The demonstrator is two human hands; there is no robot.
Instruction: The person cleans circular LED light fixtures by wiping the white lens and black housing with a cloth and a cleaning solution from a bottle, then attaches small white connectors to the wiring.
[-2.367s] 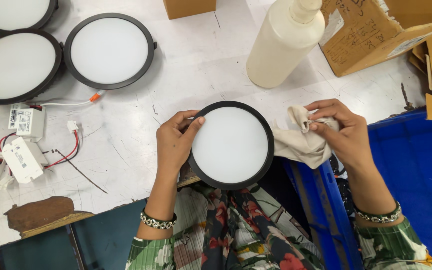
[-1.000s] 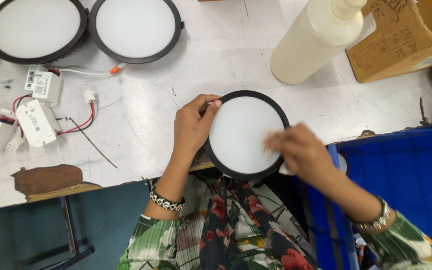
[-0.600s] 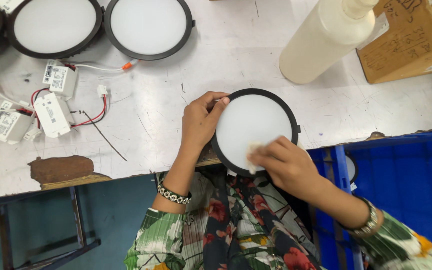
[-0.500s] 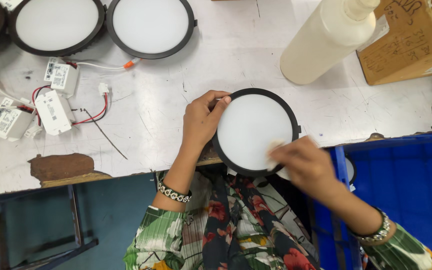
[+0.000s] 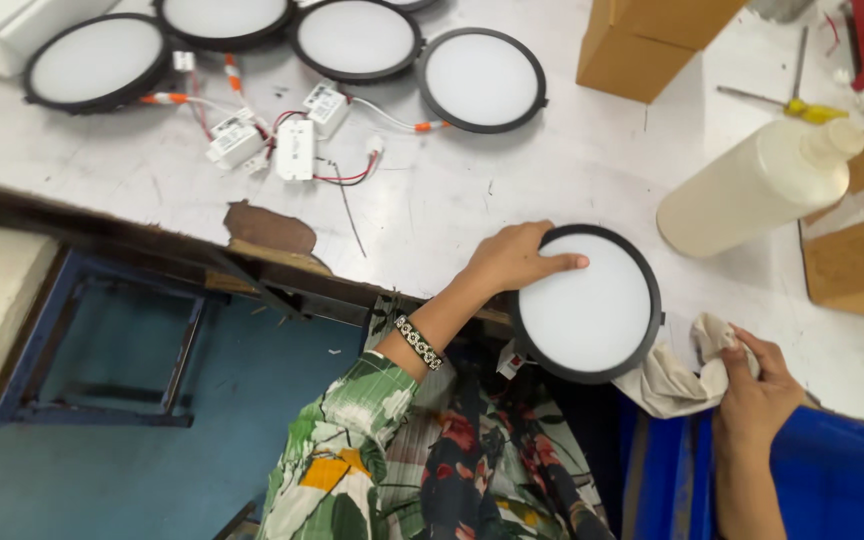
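Left hand (image 5: 517, 262) gripping round black-rimmed white light panel (image 5: 587, 303) at its upper-left rim; right hand (image 5: 755, 385), bunching crumpled beige cloth (image 5: 680, 372), lying just right of it at table (image 5: 512, 190) edge.

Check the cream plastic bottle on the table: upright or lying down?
Lying down. The cream bottle rests on its side on the white table, nozzle toward the right.

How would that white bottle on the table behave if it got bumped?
The bottle lies on its side, so it would probably roll rather than tip. It looks like smooth plastic, so likely a bit slippery. How full it is cannot be seen, so its weight is unclear.
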